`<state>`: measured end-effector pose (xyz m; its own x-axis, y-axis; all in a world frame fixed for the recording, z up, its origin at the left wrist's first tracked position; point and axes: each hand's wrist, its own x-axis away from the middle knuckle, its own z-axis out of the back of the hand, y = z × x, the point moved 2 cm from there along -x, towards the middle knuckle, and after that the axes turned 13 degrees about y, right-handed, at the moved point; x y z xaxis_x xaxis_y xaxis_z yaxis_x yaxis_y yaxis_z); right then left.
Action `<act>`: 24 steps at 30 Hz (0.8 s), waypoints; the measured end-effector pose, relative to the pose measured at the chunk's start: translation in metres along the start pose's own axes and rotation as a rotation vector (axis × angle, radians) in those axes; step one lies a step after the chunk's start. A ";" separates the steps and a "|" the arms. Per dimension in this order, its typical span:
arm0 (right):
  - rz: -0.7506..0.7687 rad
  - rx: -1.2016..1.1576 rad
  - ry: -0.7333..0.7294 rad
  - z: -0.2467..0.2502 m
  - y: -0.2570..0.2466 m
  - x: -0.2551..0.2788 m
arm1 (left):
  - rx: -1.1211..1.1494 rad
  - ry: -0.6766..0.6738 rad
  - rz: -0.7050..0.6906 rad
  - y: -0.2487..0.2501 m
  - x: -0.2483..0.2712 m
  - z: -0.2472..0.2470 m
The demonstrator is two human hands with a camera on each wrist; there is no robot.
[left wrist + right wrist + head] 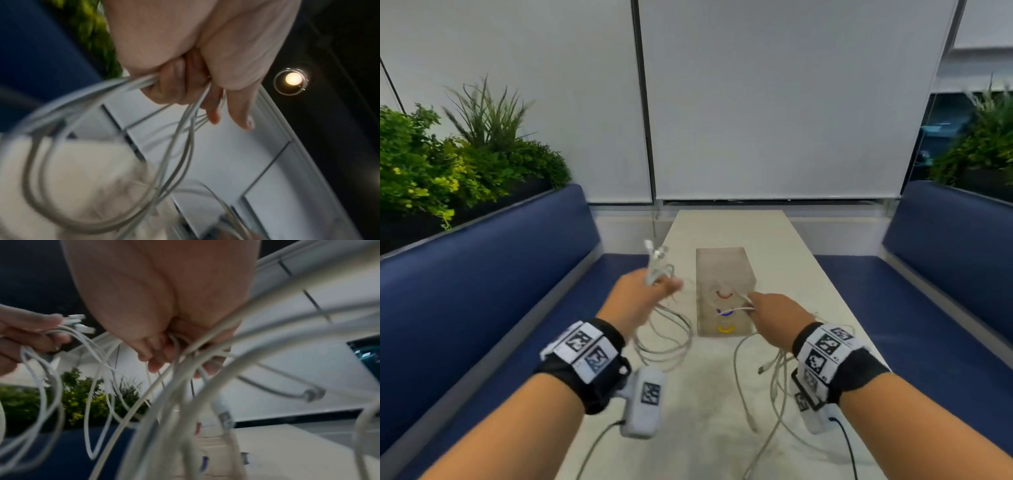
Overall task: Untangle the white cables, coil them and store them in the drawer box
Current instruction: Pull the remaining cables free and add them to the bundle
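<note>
My left hand (643, 291) grips bunched white cables (667, 342), plugs up, keeping those ends together. Right hand (774, 311) pinches one strand to draw it free; drawer box (724, 274) waits between.

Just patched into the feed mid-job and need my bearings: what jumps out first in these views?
The white cables stand out first: both hands hold bunches above the pale table, the left hand gripping loops with plug ends sticking up, the right hand gripping strands that trail to the near right. Between the hands stands the clear drawer box, with red, blue and yellow handles on its front.
</note>
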<state>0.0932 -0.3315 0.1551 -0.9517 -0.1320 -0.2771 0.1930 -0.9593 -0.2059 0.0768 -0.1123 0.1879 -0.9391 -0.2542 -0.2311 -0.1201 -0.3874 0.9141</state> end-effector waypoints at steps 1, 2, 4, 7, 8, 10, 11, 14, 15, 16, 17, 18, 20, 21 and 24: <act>0.040 0.018 0.013 0.000 -0.010 0.001 | 0.008 -0.090 0.025 0.001 0.007 -0.013; 0.069 0.021 0.032 0.000 -0.017 0.002 | -0.006 -0.180 0.060 0.001 0.013 -0.026; 0.108 0.004 0.065 -0.001 -0.029 0.004 | -0.048 -0.323 0.181 -0.002 0.020 -0.045; 0.093 -0.044 0.048 -0.001 -0.038 0.006 | -0.086 -0.370 0.194 -0.009 0.020 -0.059; 0.088 -0.060 0.019 0.001 -0.039 0.007 | -0.117 -0.345 0.116 -0.009 0.016 -0.059; 0.113 -0.034 -0.011 0.003 -0.037 0.008 | -0.261 -0.238 -0.073 -0.005 0.010 -0.054; 0.127 -0.002 -0.030 0.001 -0.033 0.008 | -0.355 -0.172 -0.154 -0.002 0.010 -0.050; 0.159 0.028 -0.053 0.003 -0.031 0.008 | -0.510 -0.193 -0.310 0.008 0.012 -0.047; 0.208 0.048 -0.055 0.002 -0.034 0.008 | -0.532 -0.246 -0.332 0.009 0.014 -0.049; 0.255 0.070 -0.068 0.001 -0.038 0.008 | -0.558 -0.293 -0.357 0.008 0.016 -0.051; 0.314 0.087 -0.076 0.000 -0.041 0.008 | -0.595 -0.319 -0.388 0.006 0.017 -0.053; 0.336 0.087 -0.079 0.000 -0.042 0.008 | -0.647 -0.328 -0.415 0.004 0.017 -0.053; 0.295 0.024 -0.049 0.001 -0.037 0.005 | -0.742 -0.320 -0.445 0.006 0.012 -0.048; 0.242 -0.030 -0.045 0.003 -0.032 0.004 | -0.755 -0.306 -0.447 0.009 0.009 -0.044; 0.117 -0.144 -0.063 0.002 -0.017 0.003 | -0.696 -0.247 -0.436 0.016 -0.001 -0.034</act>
<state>0.0866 -0.3159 0.1601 -0.9330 -0.2601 -0.2486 0.3310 -0.8916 -0.3091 0.0867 -0.1484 0.1911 -0.9077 0.2130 -0.3616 -0.3381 -0.8817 0.3291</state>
